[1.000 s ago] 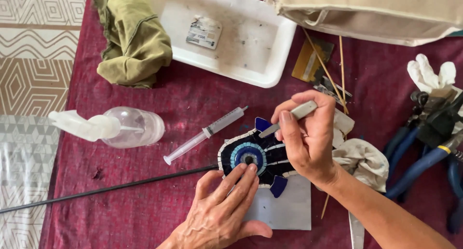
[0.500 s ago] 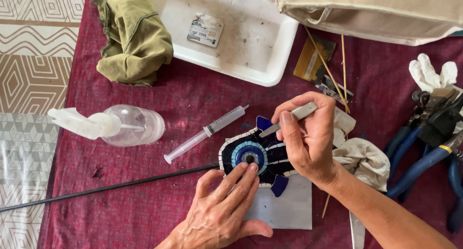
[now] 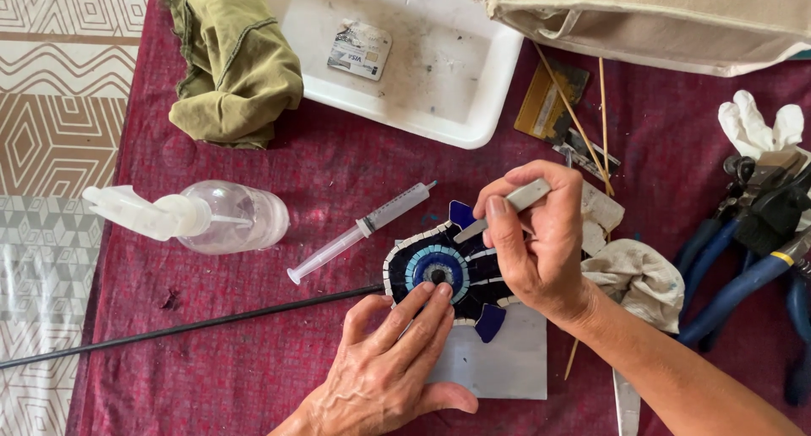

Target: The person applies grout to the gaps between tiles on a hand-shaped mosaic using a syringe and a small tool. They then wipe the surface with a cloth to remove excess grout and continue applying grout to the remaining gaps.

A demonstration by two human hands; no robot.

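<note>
A dark blue mosaic piece (image 3: pixel 448 263) with white edge tiles and a ringed eye lies on a grey slab (image 3: pixel 503 364) over the maroon cloth. My left hand (image 3: pixel 384 373) rests flat on the cloth, its fingertips pressing the mosaic's lower edge. My right hand (image 3: pixel 536 242) is closed around a thin grey tool (image 3: pixel 507 206), whose tip touches the mosaic's upper right tiles. A long black rod (image 3: pixel 186 326) runs from the mosaic toward the left edge.
A syringe (image 3: pixel 363 229) and a clear spray bottle (image 3: pixel 198 216) lie left of the mosaic. Behind are a white tray (image 3: pixel 481 89) holding a card, an olive cloth (image 3: pixel 232 60) and a beige bag (image 3: pixel 650 18). Blue-handled pliers (image 3: pixel 743 267), white gloves and a rag (image 3: pixel 638 275) sit right.
</note>
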